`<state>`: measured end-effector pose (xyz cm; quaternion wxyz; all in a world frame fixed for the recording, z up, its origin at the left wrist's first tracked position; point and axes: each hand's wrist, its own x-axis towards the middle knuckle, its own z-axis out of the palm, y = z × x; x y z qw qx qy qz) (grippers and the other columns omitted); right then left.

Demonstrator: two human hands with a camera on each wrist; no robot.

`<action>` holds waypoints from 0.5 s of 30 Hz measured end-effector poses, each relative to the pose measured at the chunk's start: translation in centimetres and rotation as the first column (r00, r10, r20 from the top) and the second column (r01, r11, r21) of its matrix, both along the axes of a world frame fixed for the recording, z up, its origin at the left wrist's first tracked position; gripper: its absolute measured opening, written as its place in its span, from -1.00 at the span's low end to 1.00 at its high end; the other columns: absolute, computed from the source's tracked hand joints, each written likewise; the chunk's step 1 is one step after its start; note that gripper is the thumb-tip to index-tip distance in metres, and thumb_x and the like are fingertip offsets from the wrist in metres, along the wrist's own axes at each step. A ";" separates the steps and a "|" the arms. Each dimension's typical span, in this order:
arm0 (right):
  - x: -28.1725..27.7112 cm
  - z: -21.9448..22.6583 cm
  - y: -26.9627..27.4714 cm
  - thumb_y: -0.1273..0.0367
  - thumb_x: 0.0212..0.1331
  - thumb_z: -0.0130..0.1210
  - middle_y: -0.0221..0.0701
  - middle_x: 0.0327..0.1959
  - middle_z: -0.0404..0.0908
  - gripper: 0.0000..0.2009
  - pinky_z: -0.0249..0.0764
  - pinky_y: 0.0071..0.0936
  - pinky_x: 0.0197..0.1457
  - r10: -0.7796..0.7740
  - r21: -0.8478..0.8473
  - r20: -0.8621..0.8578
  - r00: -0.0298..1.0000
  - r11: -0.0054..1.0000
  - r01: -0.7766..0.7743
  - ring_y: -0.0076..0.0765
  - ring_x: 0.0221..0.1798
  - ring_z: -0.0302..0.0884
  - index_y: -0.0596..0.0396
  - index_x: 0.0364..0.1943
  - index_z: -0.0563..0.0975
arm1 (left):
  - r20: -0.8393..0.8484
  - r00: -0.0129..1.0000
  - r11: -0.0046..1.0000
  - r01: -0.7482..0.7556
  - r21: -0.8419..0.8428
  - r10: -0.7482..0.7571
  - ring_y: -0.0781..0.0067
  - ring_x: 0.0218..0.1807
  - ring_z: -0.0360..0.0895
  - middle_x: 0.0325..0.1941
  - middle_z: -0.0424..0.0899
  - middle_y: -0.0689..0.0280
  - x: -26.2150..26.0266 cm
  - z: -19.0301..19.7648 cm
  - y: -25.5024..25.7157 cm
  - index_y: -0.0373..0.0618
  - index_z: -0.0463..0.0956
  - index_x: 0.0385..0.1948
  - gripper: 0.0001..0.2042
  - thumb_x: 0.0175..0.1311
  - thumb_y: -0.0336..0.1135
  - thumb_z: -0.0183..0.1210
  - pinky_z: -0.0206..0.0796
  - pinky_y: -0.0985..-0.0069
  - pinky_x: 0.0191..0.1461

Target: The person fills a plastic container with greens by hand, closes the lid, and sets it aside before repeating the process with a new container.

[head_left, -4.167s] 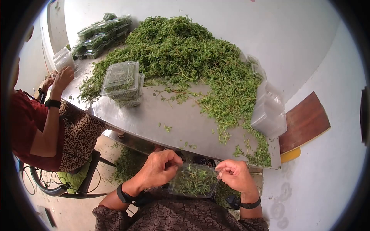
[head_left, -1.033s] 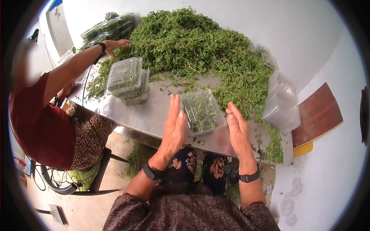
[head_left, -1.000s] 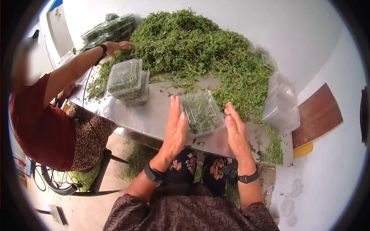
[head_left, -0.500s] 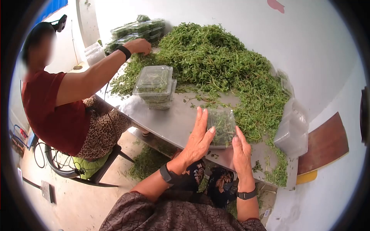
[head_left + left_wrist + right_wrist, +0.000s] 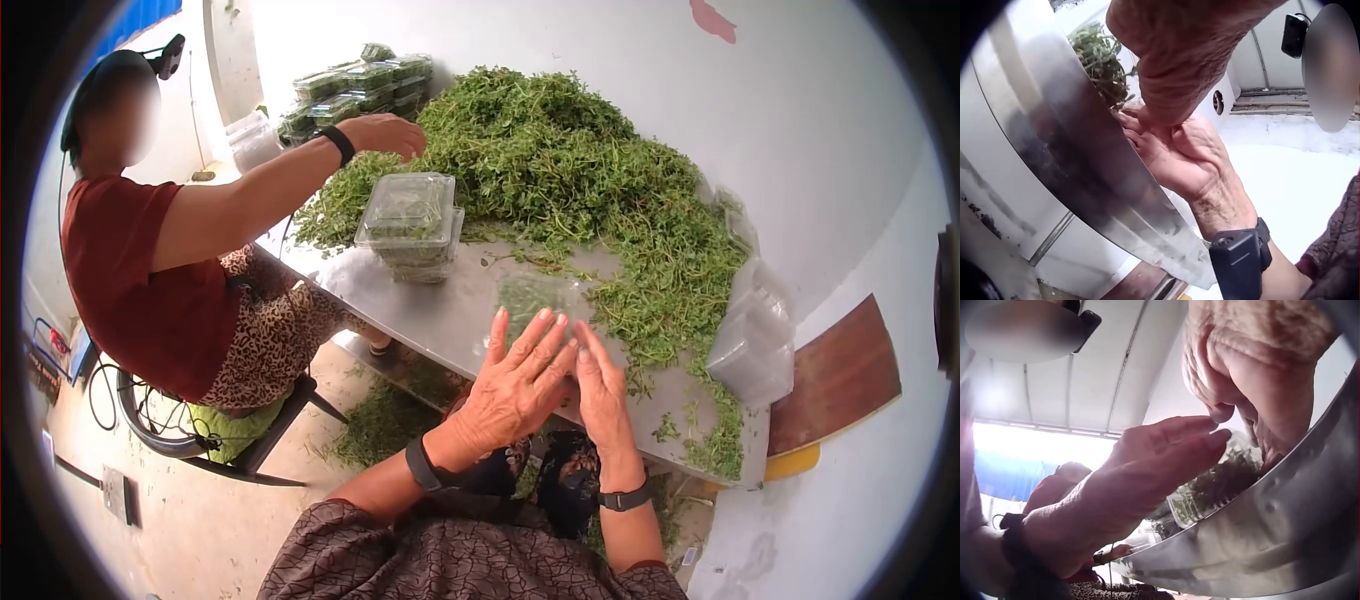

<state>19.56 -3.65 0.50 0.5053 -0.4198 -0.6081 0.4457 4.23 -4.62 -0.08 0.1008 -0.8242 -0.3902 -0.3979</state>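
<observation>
In the head view my left hand (image 5: 520, 385) is held over the table's front edge, palm down with fingers extended. My right hand (image 5: 602, 390) stands close beside it, fingers straight and pointing forward, its fingertips overlapping the left fingers in this view. Just beyond the fingertips a clear plastic clamshell box (image 5: 540, 292) of leafy green sprigs lies on the metal table (image 5: 475, 335); the hands hide its near part. In the right wrist view the left hand (image 5: 1154, 459) reaches toward the right hand (image 5: 1260, 375), with the filled box behind them. Neither hand grips anything.
A big heap of green sprigs (image 5: 560, 150) covers the table's back. Stacked clamshell boxes (image 5: 408, 225) stand left of centre, with more filled boxes (image 5: 360, 85) behind. Nested clear containers (image 5: 755, 335) stand at the right. Another person (image 5: 150, 270) sits at the left, one arm over the heap.
Earlier my fingers pinched the box's edges near my lap; then it lay on the table between my upright hands. Now the hands have come together in front of it. The head view has swung left.
</observation>
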 end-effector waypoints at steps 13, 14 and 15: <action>1.0 -1.0 -1.4 0.34 0.40 -0.09 -0.14 0.01 0.59 -0.65 0.45 -0.42 0.13 -0.006 0.106 -0.003 1.000 0.994 0.006 -0.31 0.05 0.55 0.31 0.12 0.43 | -0.075 0.974 0.976 -0.207 0.064 0.212 0.03 0.37 0.22 0.24 0.41 0.07 -2.6 0.2 5.2 -0.11 0.44 0.09 -0.57 0.10 -0.44 0.17 -0.36 -0.16 0.47; 0.9 -0.7 -1.6 0.36 0.39 -0.07 -0.14 -0.03 0.61 -0.68 0.46 -0.44 0.10 -0.019 0.124 0.064 0.998 0.992 0.011 -0.32 0.02 0.56 0.28 0.11 0.46 | -0.080 0.975 0.977 -0.203 0.064 0.207 0.03 0.37 0.22 0.24 0.41 0.07 -2.8 0.2 5.7 -0.11 0.44 0.09 -0.57 0.10 -0.44 0.17 -0.36 -0.16 0.47; 1.0 -0.5 -1.7 0.32 0.40 -0.11 -0.16 0.01 0.58 -0.65 0.41 -0.36 0.23 0.006 0.097 0.070 0.998 0.995 -0.012 -0.29 0.09 0.53 0.31 0.11 0.45 | -0.098 0.966 0.970 -0.232 0.067 0.238 0.02 0.37 0.21 0.23 0.41 0.06 -3.1 0.2 6.2 -0.11 0.45 0.08 -0.58 0.12 -0.45 0.14 -0.36 -0.15 0.48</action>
